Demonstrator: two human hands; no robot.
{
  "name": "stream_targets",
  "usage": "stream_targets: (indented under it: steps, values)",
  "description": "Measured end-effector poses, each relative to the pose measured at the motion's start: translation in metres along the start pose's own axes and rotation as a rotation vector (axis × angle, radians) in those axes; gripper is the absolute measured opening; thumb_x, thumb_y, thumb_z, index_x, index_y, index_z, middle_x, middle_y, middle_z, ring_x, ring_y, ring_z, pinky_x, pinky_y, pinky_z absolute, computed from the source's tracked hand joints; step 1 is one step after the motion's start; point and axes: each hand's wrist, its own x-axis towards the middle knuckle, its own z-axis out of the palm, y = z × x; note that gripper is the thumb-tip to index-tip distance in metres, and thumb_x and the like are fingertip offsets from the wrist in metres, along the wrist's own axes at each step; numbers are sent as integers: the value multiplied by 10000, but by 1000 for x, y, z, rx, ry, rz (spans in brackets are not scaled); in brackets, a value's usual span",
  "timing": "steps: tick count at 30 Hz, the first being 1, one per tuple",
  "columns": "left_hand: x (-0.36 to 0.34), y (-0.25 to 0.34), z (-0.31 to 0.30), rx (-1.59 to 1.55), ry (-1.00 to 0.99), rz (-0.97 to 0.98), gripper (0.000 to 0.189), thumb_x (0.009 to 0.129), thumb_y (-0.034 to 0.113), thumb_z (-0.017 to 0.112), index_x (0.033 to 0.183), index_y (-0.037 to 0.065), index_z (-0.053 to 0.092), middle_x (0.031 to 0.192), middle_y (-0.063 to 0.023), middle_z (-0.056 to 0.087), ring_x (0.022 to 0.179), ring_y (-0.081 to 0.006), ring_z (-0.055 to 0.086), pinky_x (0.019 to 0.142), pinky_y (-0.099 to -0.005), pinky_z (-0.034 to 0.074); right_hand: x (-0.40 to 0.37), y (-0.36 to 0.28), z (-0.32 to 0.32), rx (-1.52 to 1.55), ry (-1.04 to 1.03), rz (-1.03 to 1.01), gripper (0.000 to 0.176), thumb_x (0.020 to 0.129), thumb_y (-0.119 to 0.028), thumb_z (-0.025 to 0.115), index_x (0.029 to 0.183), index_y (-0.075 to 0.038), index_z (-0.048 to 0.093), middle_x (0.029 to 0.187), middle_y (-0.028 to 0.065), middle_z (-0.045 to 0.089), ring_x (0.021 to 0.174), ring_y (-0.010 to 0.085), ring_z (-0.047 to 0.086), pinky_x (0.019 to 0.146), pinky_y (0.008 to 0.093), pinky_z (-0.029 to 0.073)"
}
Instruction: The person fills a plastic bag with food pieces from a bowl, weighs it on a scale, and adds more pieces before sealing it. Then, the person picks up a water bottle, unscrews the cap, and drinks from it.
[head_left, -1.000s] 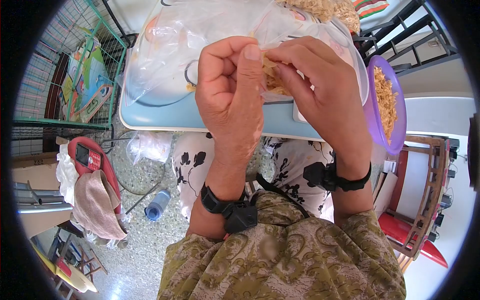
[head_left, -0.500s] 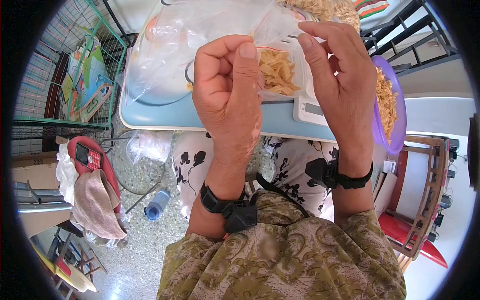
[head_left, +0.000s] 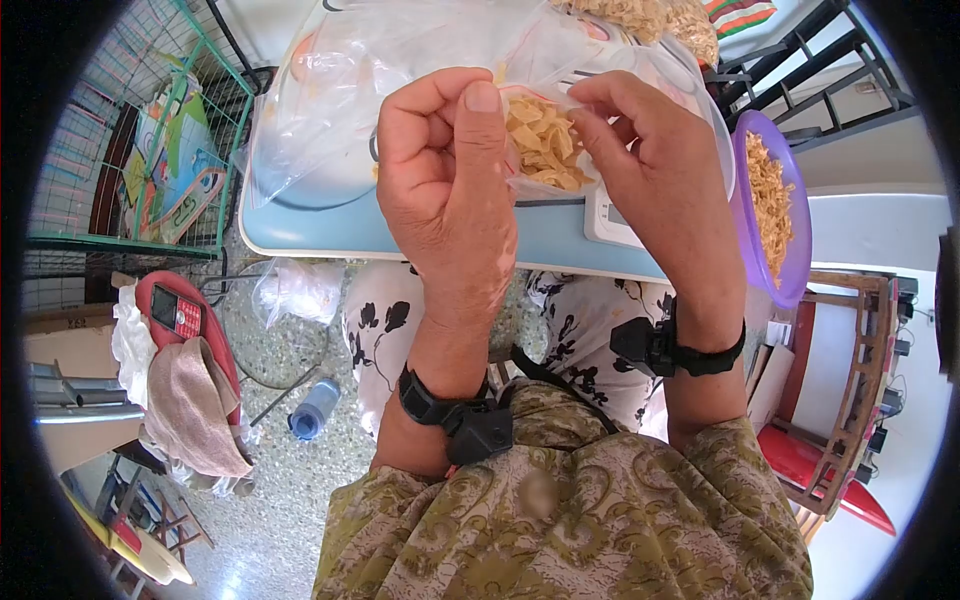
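Note:
A clear zip bag of pale yellow dried pieces [head_left: 545,145] stands between my hands above the table. My left hand [head_left: 450,165] is closed, thumb pressed to the index finger at the bag's upper left edge. At the bag's right edge, my right hand [head_left: 650,150] has its thumb and index finger drawn together on the plastic. Partly under my right hand lies a white scale [head_left: 606,222]. More clear plastic bags [head_left: 345,90] are spread over the table behind and left of my left hand.
The blue-edged table [head_left: 340,232] spans the front. A purple basin [head_left: 797,225] of dried strips stands at its right; filled bags lie at the back. On the left are a green wire cage [head_left: 222,120], a red stool [head_left: 233,370] with phone and cloth, and a blue bottle [head_left: 315,408].
My right hand has moved left and slightly down, and its fingers have closed on the bag's right edge. My left hand has shifted slightly left.

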Motion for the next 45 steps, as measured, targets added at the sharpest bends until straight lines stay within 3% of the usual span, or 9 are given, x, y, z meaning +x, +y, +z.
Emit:
stream_targets:
  steps: [8,14,21,24,26,33,38,41,45]
  values:
    - [-1,7,1,-25,36,2,188,972,188,645,1063,35,586,697,21,518,536,-37,421,448,-186,314,2,-16,-6,246,55,111,105,934,-105,676,980,-13,656,818,-20,664,726,21,584,655,189,464]
    - [-2,12,1,-14,46,39,170,967,166,649,1058,36,589,711,24,530,533,-38,430,451,-181,308,1,-30,-6,391,98,184,104,942,-106,677,988,-14,663,849,-20,671,759,7,585,666,168,457]
    - [0,18,0,-32,95,82,158,961,136,648,1061,28,592,731,19,548,544,-35,428,456,-177,307,-1,-32,-5,478,92,63,142,956,-99,655,1068,-12,646,857,-15,667,753,11,583,663,170,457]
    - [1,17,-1,-43,96,72,165,960,139,650,1068,29,594,725,22,547,551,-36,438,458,-176,309,0,-32,-1,517,90,-22,166,953,-74,643,1114,-35,640,844,-15,647,731,25,582,649,180,463]
    - [0,15,-2,-43,87,58,169,960,144,651,1072,31,594,721,23,545,554,-37,443,459,-176,311,2,-24,-4,252,-2,-90,193,942,-58,644,1134,-58,642,812,-13,615,716,46,584,644,191,471]
    - [-1,14,-2,-24,83,35,196,953,173,668,1077,39,595,714,27,536,555,-33,443,456,-177,309,0,-20,-4,194,18,-188,270,927,-51,642,1196,-75,634,872,10,587,741,63,579,633,211,481]
    - [-1,12,-1,5,76,57,198,954,176,667,1076,38,595,719,28,544,564,-28,455,456,-174,316,0,-23,-8,127,-17,-271,305,910,7,595,1196,-80,652,904,75,576,848,207,593,722,300,482]
    - [-2,13,0,12,78,57,195,957,176,663,1074,36,594,726,28,549,571,-26,460,462,-170,326,-3,-25,-9,165,-71,-226,297,912,15,571,1175,-86,667,912,100,585,877,259,588,758,329,473]
    - [-3,13,1,19,53,49,180,964,164,649,1074,33,592,731,25,553,573,-25,464,465,-168,333,-5,-21,-11,70,-91,-186,268,910,14,565,1136,-81,672,907,100,583,856,257,590,737,329,474]
